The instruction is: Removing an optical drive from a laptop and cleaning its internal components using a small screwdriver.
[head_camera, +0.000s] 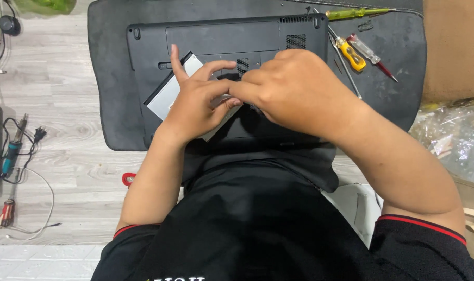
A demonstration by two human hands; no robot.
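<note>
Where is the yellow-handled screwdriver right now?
The yellow-handled screwdriver lies on the dark mat, right of the laptop, beside a clear-handled one.

Laptop (221, 36): we see it on the mat (112, 78).
Drive (169, 91): on the laptop (under both hands).
Screwdrivers (351, 54): right of the laptop.

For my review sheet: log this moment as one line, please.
left hand: holds silver drive | right hand: fingertips at drive's edge | under: upturned black laptop on dark mat | screwdrivers right
</note>
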